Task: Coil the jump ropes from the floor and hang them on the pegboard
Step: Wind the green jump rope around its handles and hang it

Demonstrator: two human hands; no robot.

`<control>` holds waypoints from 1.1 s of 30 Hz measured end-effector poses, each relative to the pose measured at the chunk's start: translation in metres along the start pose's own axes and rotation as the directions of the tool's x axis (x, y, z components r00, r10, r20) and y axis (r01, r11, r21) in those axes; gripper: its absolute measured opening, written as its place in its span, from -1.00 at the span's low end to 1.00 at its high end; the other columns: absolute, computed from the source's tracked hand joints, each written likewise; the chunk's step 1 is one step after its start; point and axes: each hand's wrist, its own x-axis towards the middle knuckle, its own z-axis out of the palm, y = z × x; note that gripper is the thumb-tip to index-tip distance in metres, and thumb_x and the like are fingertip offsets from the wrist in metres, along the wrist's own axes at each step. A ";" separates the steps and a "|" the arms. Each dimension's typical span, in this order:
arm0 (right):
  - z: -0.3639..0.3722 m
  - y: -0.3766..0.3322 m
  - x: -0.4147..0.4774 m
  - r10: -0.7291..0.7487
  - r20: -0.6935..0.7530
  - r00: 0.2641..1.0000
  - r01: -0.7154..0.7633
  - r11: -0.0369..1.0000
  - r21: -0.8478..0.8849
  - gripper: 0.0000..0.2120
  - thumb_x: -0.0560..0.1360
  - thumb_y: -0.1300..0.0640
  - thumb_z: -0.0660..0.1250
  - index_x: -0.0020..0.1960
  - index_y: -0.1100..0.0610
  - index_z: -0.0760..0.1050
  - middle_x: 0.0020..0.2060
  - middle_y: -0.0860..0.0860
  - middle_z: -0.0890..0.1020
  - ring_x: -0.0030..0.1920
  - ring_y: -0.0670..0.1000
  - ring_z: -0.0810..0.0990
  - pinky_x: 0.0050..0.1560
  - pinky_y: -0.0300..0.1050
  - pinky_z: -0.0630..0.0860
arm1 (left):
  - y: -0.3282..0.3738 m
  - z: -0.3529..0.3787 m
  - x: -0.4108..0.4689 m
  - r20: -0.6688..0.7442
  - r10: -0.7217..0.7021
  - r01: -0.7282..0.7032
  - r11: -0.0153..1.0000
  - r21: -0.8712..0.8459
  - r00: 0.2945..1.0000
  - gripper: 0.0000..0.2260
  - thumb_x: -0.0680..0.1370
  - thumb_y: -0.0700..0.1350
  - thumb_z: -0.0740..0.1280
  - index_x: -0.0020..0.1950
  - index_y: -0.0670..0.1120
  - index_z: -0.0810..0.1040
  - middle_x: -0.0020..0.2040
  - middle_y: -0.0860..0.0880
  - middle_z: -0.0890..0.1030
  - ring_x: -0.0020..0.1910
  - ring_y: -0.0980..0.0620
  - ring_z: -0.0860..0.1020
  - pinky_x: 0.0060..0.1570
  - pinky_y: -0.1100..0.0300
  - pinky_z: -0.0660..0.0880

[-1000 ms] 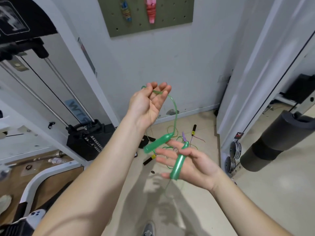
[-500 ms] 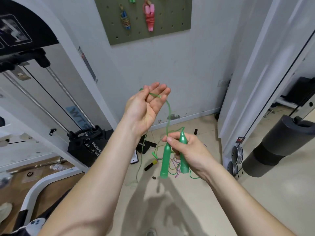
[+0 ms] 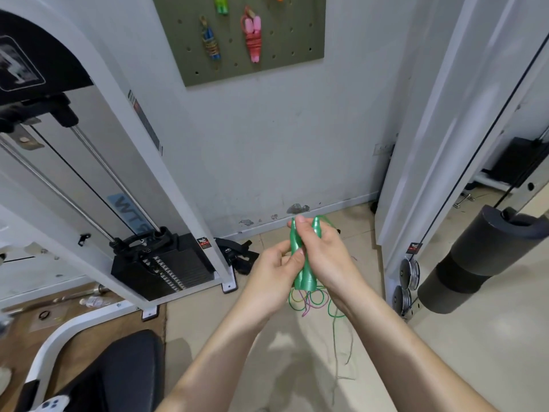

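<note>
Two green jump rope handles stand side by side, upright, between my hands. My right hand grips them from the right, its fingers curled round both. My left hand pinches the left handle with its thumb. The thin green rope hangs below in loose loops and trails down to the floor. More rope, pink and green, lies on the floor behind it. The olive pegboard is on the wall above, with a coiled blue rope and a coiled pink rope hanging on it.
A white cable machine frame with a black weight stack stands at the left. Another white upright and a black foam roller stand at the right. A black seat pad is near my left side.
My left hand came down from head height and now pinches the handles beside my right hand. The handles were brought together upright. The camera tilted up, showing more pegboard.
</note>
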 end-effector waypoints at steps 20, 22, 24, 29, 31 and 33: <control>-0.049 -0.007 -0.038 0.321 0.483 0.815 -0.456 0.869 0.191 -0.76 0.57 -0.09 0.24 0.19 -0.13 0.57 0.05 0.04 0.66 -0.08 0.17 0.68 -0.15 0.13 0.62 | 0.011 0.013 -0.012 0.216 -0.147 0.163 0.985 -0.055 0.965 -0.85 0.61 -0.14 0.24 -0.07 -0.11 0.59 -0.28 -0.11 0.60 -0.34 0.09 0.55 -0.28 0.25 0.47; -0.051 -0.007 -0.041 0.328 0.528 0.783 -0.500 0.838 0.220 -0.73 0.58 -0.08 0.23 0.23 -0.10 0.55 0.07 0.08 0.65 -0.09 0.24 0.67 -0.29 0.08 0.63 | 0.013 0.009 -0.010 0.153 -0.114 0.067 0.957 0.283 0.982 -0.78 0.59 0.01 0.26 -0.17 -0.06 0.55 -0.37 0.00 0.47 -0.41 0.12 0.40 -0.35 0.21 0.33; -0.051 -0.007 -0.042 0.344 0.522 0.781 -0.513 0.829 0.221 -0.74 0.60 -0.04 0.21 0.23 -0.05 0.55 -0.01 0.08 0.67 -0.23 0.23 0.65 -0.46 -0.11 0.55 | 0.014 0.006 -0.008 0.076 -0.051 -0.010 0.767 0.642 0.996 -0.68 0.53 0.17 0.27 -0.24 -0.06 0.51 -0.44 0.07 0.41 -0.43 0.08 0.38 -0.36 0.12 0.30; -0.053 0.001 -0.044 0.274 0.502 0.820 -0.441 0.863 0.249 -0.79 0.56 0.01 0.29 -0.11 0.15 0.50 -0.22 0.21 0.35 -0.48 -0.02 0.28 -0.45 -0.19 0.05 | 0.035 -0.001 -0.015 0.150 -0.098 -0.068 0.571 0.818 0.984 -0.64 0.35 0.35 0.36 -0.24 0.08 0.43 -0.44 0.23 0.48 -0.38 0.21 0.42 -0.36 0.18 0.29; -0.054 0.001 -0.046 0.224 0.521 0.823 -0.418 0.861 0.291 -0.75 0.50 -0.04 0.31 -0.20 0.14 0.51 -0.28 0.21 0.35 -0.51 -0.05 0.23 -0.50 -0.23 0.02 | 0.045 -0.006 -0.020 0.173 -0.101 -0.078 0.605 0.793 0.980 -0.61 0.26 0.37 0.41 -0.23 0.09 0.48 -0.44 0.23 0.48 -0.40 0.20 0.42 -0.36 0.18 0.35; -0.056 -0.005 -0.047 0.181 0.560 0.808 -0.414 0.852 0.321 -0.74 0.48 -0.06 0.29 -0.22 0.13 0.51 -0.40 0.12 0.39 -0.55 -0.09 0.22 -0.56 -0.33 0.04 | 0.055 -0.012 -0.026 0.178 -0.028 -0.117 0.650 0.751 0.984 -0.61 0.24 0.38 0.42 -0.24 0.09 0.53 -0.46 0.14 0.47 -0.43 0.18 0.41 -0.33 0.13 0.40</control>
